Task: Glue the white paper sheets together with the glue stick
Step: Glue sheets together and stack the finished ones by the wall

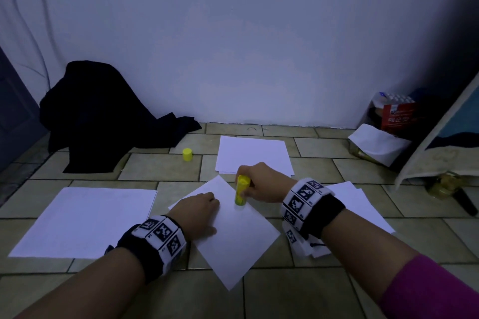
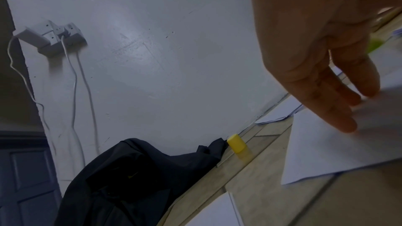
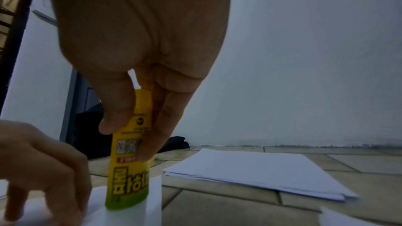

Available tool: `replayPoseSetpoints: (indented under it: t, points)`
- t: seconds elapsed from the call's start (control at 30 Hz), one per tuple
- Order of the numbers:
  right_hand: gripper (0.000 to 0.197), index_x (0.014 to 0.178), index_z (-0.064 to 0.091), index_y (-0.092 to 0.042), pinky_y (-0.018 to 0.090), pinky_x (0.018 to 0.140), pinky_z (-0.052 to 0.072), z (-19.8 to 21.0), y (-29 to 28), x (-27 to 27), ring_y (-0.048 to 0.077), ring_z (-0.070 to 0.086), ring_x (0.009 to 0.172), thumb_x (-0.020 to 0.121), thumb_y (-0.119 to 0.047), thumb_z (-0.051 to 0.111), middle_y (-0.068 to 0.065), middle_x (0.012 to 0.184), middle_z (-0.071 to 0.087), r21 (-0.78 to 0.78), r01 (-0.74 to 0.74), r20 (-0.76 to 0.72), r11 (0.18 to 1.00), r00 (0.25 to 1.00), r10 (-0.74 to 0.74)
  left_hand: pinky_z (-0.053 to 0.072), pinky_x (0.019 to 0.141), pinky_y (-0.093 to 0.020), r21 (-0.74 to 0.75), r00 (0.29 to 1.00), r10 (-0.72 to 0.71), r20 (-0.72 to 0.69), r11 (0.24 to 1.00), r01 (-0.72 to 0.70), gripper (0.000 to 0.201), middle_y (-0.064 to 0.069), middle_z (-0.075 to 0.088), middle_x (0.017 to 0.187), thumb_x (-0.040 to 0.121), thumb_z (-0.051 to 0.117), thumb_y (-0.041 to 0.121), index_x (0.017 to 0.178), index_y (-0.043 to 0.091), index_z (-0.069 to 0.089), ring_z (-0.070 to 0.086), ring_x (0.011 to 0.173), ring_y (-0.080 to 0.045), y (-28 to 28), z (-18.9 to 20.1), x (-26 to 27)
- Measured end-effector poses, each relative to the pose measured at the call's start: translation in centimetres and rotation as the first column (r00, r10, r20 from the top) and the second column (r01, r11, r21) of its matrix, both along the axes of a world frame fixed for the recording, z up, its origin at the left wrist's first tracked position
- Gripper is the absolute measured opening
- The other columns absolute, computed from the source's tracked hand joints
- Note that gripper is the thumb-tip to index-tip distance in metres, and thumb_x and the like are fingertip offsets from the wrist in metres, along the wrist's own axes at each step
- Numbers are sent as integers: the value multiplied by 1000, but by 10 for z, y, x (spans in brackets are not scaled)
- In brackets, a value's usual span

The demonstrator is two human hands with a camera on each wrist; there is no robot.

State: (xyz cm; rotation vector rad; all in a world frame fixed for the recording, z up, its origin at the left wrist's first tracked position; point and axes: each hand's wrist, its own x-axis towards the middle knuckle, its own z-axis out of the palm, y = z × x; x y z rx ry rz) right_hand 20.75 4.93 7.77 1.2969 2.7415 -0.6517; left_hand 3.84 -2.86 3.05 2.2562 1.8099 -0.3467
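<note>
A white paper sheet (image 1: 241, 235) lies turned like a diamond on the tiled floor in front of me. My left hand (image 1: 201, 211) rests on its left part with straight fingers (image 2: 339, 119) pressing it flat. My right hand (image 1: 259, 184) grips a yellow glue stick (image 1: 241, 193) upright, its lower end down on the sheet (image 3: 121, 216). Thumb and fingers (image 3: 117, 109) curl round the glue stick (image 3: 128, 161). Its yellow cap (image 1: 187, 154) stands apart on the floor, farther back left.
More white sheets lie around: a stack (image 1: 254, 154) behind, a sheet (image 1: 85, 220) at left, others (image 1: 357, 204) under my right wrist. A black garment (image 1: 103, 116) is heaped against the wall at left. Boxes and a bag (image 1: 383, 127) crowd the right corner.
</note>
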Motion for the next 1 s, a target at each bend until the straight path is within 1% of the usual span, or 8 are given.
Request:
replayPoseSetpoints:
  t: [0.1, 0.2, 0.47, 0.57, 0.67, 0.77, 0.9, 1.0]
  points:
    - [33, 119, 54, -10, 28, 75, 42, 2, -6, 18, 26, 54, 101, 88, -19, 63, 13, 110, 59, -18, -32, 30, 999, 999, 33, 45, 93, -33, -19, 999, -32, 27, 999, 33, 62, -2, 42, 134, 90, 58, 41, 144, 25, 33, 47, 119, -20, 2, -2, -3]
    - [31, 114, 57, -13, 37, 81, 51, 5, -10, 33, 24, 55, 92, 86, -22, 66, 7, 102, 55, -52, -20, 53, 998, 998, 23, 42, 91, -31, -27, 997, -71, 10, 997, 71, 63, -3, 39, 132, 92, 56, 41, 147, 34, 27, 45, 119, -20, 3, -1, -2]
    - [24, 106, 61, -10, 28, 69, 46, 18, -11, 48, 16, 53, 76, 85, -18, 68, -3, 82, 54, -87, -25, 135, 996, 990, 36, 42, 90, -29, -33, 995, -99, -31, 995, 98, 49, -5, 36, 137, 101, 40, 26, 148, 35, 29, 45, 118, -21, 4, -4, -4]
    - [20, 100, 62, -9, 34, 74, 52, 23, 1, 52, 14, 58, 72, 84, -17, 70, -3, 77, 60, -88, 78, -8, 993, 997, -79, 42, 85, -29, -29, 993, -96, -67, 995, 95, 50, -5, 34, 137, 101, 38, 18, 148, 32, 27, 48, 109, -22, 2, -3, -6]
    - [15, 91, 59, -13, 37, 72, 55, 23, 12, 52, 15, 60, 61, 82, -14, 71, 7, 77, 68, -113, 173, -164, 978, 968, -190, 38, 76, -30, -8, 995, -76, -68, 997, 75, 48, -5, 33, 136, 98, 42, 18, 145, 26, 33, 46, 94, -21, -3, -2, -5]
    - [16, 90, 58, -15, 31, 63, 52, 18, 18, 46, 14, 58, 64, 80, -12, 71, 11, 86, 67, -75, 247, -236, 966, 937, -258, 38, 76, -31, 28, 989, -96, -112, 995, 99, 40, -8, 36, 133, 96, 44, 24, 135, 13, 43, 46, 113, -23, -8, -2, -3]
    - [18, 96, 60, -14, 13, 55, 37, 11, 23, 36, 10, 51, 72, 81, -14, 69, 0, 89, 57, -29, 317, -304, 948, 901, -310, 36, 82, -31, 48, 988, -72, -133, 996, 79, 44, -8, 35, 130, 93, 49, 39, 124, 8, 45, 40, 117, -23, -11, -4, -1]
    - [23, 103, 61, -9, 16, 58, 38, 5, 26, 25, 13, 52, 79, 82, -14, 68, 4, 95, 60, -22, 328, -338, 944, 887, -316, 41, 91, -33, 86, 994, -104, -23, 991, 105, 48, -8, 29, 141, 92, 51, 32, 132, 8, 39, 36, 123, -24, -13, -9, -3]
